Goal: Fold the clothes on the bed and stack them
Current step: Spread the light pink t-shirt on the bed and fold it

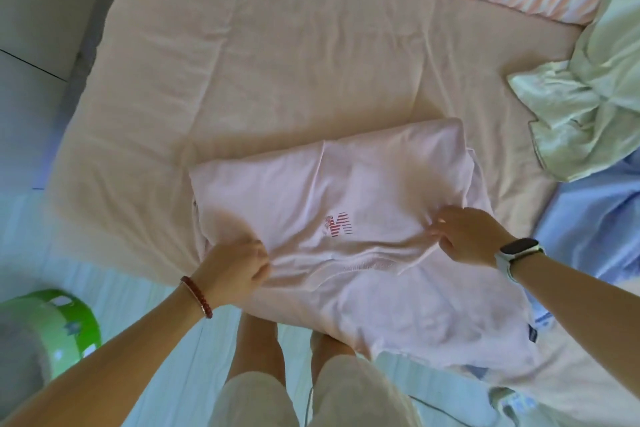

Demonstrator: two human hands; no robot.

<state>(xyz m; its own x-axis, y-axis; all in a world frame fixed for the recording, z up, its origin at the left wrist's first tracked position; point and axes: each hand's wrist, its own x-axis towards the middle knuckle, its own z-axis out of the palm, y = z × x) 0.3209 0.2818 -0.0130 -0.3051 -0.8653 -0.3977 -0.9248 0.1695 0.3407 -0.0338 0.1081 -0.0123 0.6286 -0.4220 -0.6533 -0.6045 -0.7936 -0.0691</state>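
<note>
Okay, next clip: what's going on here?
A person stands at the edge of a bed folding a pale pink shirt with a red M on it. The left hand and the right hand each pinch the fabric on either side of the print. The shirt looks partly folded. A crumpled cream garment and a blue one lie unfolded to the right.

Soft, even daylight, faint shadows, slight haze, wide-angle bending at edges.
</note>
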